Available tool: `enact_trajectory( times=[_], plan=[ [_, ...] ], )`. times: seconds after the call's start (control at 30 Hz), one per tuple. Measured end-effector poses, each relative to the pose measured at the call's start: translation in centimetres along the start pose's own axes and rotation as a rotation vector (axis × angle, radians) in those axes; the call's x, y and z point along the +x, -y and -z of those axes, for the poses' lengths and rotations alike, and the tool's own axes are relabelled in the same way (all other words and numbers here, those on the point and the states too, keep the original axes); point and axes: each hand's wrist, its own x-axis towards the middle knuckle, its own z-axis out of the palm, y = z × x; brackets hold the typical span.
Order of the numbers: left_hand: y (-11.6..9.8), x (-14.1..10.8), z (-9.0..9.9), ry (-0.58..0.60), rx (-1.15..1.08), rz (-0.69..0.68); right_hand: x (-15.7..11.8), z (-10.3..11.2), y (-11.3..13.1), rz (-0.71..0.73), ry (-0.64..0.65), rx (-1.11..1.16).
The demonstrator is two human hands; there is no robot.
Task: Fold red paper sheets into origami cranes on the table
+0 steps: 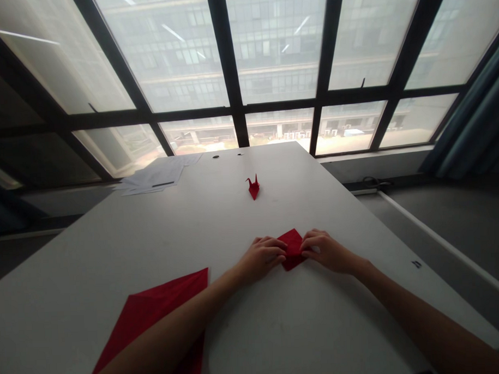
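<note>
Red paper, folded small, one piece [292, 252]: on the white tabletop [218, 231], nearer its right edge than its left, between my two hands. My left hand [260, 257], one: fingers drawn together, holding the left side of the folded piece. My right hand [324, 251], one: thumb and fingers narrowed, holding the right side of the same piece. Red paper crane [253, 189], one: beyond my hands, toward the far edge, touching neither. Red sheet [149, 308], larger, one: lying left of the folded piece, on the side nearer me, partly covered by my left forearm. White papers [151, 175], loose, several: by the far left corner, a slim dark stick [162, 184] on them. Small dark mark [416, 264], one: just inside the right edge
</note>
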Motion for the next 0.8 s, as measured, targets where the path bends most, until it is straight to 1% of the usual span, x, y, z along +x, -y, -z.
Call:
enact_trajectory(
  times=[0.1, 0.27, 0.4, 0.47, 0.63, 0.8],
  plan=[
    [0.2, 0.0, -0.3, -0.015, 0.005, 0.011, 0.1, -0.3, 0.1, -0.028, -0.028, -0.009],
    [0.5, -0.2, -0.6, -0.066, 0.002, 0.075, 0.2, -1.0, 0.1, -0.081, -0.09, -0.01],
    [0.4, -0.4, -0.6, -0.037, 0.06, 0.005, 0.2, -1.0, -0.1, -0.111, -0.106, -0.029],
    [0.3, -0.4, -0.5, -0.027, 0.081, -0.017, 0.1, -0.8, -0.2, -0.127, -0.099, -0.034],
    [0.0, -0.3, -0.2, 0.004, 0.088, -0.014, 0.0, -0.3, -0.4, -0.153, -0.055, -0.03],
    [0.3, -0.3, -0.5, 0.015, 0.087, -0.025, -0.5, 0.8, -1.5, -0.201, -0.006, -0.072]
  ],
)
